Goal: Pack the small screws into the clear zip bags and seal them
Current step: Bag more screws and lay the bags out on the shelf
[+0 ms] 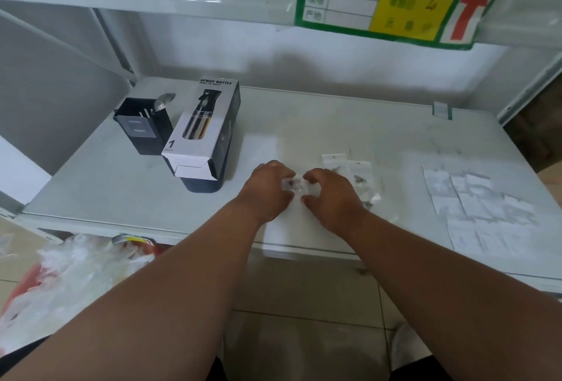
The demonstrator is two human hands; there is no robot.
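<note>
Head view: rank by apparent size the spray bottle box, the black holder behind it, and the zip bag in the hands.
1. spray bottle box, largest.
2. black holder, clearly smaller, though it sits slightly farther back.
3. zip bag, smallest, pinched between the left hand and right hand, which partly hide it.

Spray bottle box (202, 125) on the counter (334, 125): "SPRAY BOTTLE" in bold black at the top of its white front face, a smaller line beneath it too blurred to read, and a large "1" near the lower left corner. Green-bordered sign (395, 0) hanging from the shelf above: table of Chinese characters (too blurred to read), a yellow panel with what looks like a handwritten "2", red up arrow at right.
</note>
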